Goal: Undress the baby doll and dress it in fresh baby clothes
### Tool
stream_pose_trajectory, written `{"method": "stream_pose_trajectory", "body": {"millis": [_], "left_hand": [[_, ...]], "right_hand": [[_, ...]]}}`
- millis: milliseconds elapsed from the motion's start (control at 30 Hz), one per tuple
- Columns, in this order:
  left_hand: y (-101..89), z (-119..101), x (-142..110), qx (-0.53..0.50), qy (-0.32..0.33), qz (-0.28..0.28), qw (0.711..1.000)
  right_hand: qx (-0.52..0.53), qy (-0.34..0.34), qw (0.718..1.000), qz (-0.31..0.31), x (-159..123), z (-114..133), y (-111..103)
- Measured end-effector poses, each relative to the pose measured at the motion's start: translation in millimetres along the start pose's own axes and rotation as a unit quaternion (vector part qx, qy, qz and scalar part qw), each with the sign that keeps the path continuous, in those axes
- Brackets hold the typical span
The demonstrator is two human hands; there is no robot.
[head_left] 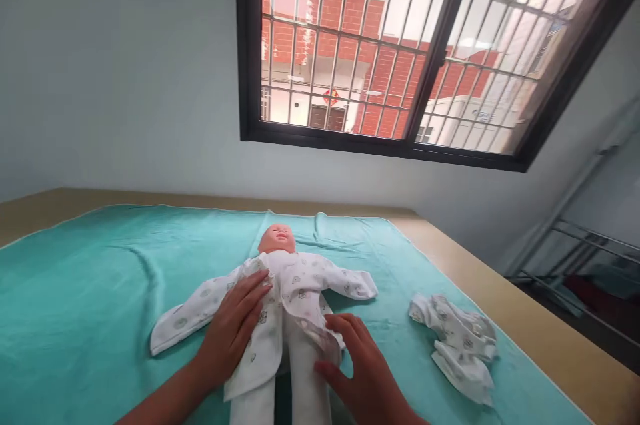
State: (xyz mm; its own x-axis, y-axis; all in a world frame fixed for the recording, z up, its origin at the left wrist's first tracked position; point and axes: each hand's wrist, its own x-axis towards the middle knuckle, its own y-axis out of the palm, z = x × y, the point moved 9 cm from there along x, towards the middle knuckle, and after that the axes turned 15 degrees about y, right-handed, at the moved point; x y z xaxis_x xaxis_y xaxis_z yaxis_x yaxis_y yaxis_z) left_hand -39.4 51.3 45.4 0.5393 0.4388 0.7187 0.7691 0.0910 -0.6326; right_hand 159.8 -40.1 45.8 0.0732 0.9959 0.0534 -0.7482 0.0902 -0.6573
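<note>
A baby doll (278, 238) lies on its back on a teal blanket (100, 278), head toward the window. It wears a white printed jacket (300, 281) that hangs loose at the front. My left hand (235, 331) lies flat on the jacket's left flap over the doll's chest, fingers stretched out. My right hand (363, 365) rests by the doll's hip, fingers spread and touching the jacket's lower right hem (325, 338). The doll's white legs (300, 385) run down between my hands.
A crumpled white printed garment (457, 345) lies on the blanket to the right. The blanket covers a tan surface (525, 318) whose edge runs along the right. A barred window (400, 45) fills the wall ahead. A metal rack (585, 245) stands at far right.
</note>
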Motion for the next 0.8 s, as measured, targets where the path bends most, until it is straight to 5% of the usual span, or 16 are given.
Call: {"method": "stream_pose_trajectory", "body": {"millis": [100, 200, 333, 400, 500, 633, 733, 800], "left_hand": [[-4.6, -7, -5, 0.011, 0.042, -0.012, 0.999], [-12.5, -25, -7, 0.019, 0.095, -0.032, 0.995], [-10.2, -63, -10, 0.018, 0.218, -0.041, 0.975], [-0.6, -83, -15, 0.027, 0.292, -0.018, 0.956], [7.7, -96, -17, 0.032, 0.319, -0.002, 0.947], [3.4, -98, -11, 0.001, 0.274, -0.004, 0.962], [-2.0, -99, -8, -0.013, 0.258, -0.017, 0.966], [-5.5, -100, -8, -0.016, 0.268, -0.039, 0.963]], "right_hand": [[0.016, 0.047, 0.997, -0.051, -2, -19, 3], [0.029, -0.028, 0.995, -0.087, -9, 5, 8], [0.050, -0.142, 0.989, 0.009, -32, 46, 18], [0.033, -0.125, 0.992, 0.005, -40, 40, -2], [-0.020, 0.041, 0.986, -0.163, -46, -25, -81], [-0.122, 0.192, 0.914, -0.337, -63, -132, -181], [-0.180, 0.226, 0.906, -0.309, -57, -186, -201], [-0.192, 0.239, 0.908, -0.284, -49, -196, -200]]}}
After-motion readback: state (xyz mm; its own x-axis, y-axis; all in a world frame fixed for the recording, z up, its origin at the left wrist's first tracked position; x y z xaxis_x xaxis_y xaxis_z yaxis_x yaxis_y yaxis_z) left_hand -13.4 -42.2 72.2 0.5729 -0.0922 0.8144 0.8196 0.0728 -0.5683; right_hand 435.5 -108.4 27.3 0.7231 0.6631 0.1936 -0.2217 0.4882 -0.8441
